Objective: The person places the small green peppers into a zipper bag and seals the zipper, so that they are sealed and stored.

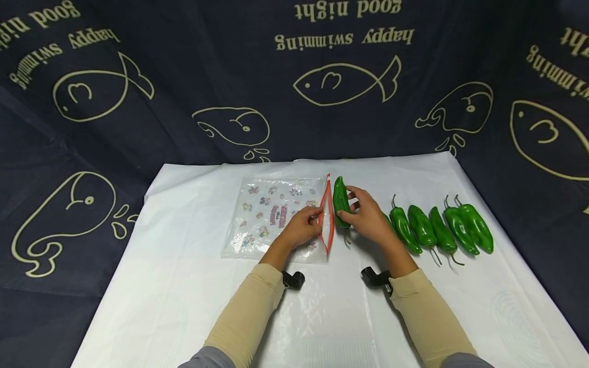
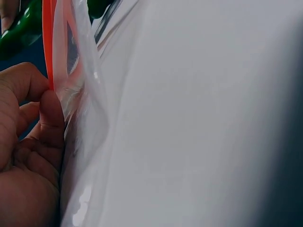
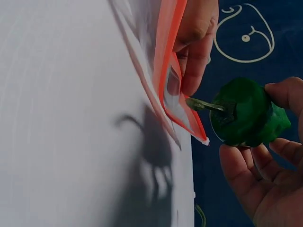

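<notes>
A clear zip bag (image 1: 257,220) with small printed figures lies flat on the white table, its red-edged mouth parted and facing right. My left hand (image 1: 301,226) pinches the upper edge of that mouth between thumb and fingertip; the red strip (image 2: 48,42) rises from the pinch in the left wrist view. My right hand (image 1: 368,214) grips a green pepper (image 1: 340,199) just right of the opening, fingers on one side and thumb on the other. In the right wrist view the pepper's stem (image 3: 203,104) points toward the red rim.
Several more green peppers (image 1: 444,230) lie in a row on the right of the white-covered table (image 1: 152,286). A dark curtain (image 1: 257,61) with fish and whale drawings hangs behind the table's far edge. Each wrist carries a black camera mount (image 1: 294,280).
</notes>
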### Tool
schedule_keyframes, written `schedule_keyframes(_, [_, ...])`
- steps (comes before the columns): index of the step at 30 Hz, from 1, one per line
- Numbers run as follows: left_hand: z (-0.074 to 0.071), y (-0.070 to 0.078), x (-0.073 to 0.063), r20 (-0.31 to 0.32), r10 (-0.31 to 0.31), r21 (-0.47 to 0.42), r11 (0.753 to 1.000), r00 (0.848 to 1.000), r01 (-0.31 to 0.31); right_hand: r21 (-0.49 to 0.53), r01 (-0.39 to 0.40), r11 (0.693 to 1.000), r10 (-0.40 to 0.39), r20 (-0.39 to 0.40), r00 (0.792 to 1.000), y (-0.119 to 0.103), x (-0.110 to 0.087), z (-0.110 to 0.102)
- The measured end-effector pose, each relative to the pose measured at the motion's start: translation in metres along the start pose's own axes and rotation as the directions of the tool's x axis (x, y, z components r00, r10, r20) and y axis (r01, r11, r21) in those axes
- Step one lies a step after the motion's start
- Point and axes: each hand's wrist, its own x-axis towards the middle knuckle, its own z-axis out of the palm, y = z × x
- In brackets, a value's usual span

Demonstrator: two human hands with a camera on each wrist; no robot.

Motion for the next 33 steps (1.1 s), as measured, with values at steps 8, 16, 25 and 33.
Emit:
schedule_keyframes(8, [-0.001,0.001,0.000,0.005,-0.011,-0.013,1.000,1.000,0.011,0.085,-0.021,0.996,0.025,-0.041,0.999,-0.008,0.013,0.011])
schedule_keyframes(16, [0.001,0.001,0.001,0.005,-0.012,0.000,1.000,1.000,0.012,0.152,-0.084,0.985,0.093,-0.053,0.994,-0.010,0.021,0.022])
schedule_keyframes(25, [0.000,-0.001,0.000,0.007,-0.018,-0.062,0.998,1.000,0.018,0.148,-0.085,0.985,0.094,-0.050,0.994,0.001,0.025,0.038])
schedule_keyframes(33, [-0.002,-0.001,0.000,-0.035,-0.036,-0.165,0.986,0.999,0.030,0.107,-0.095,0.990,0.103,-0.067,0.992,0.003,0.024,0.045])
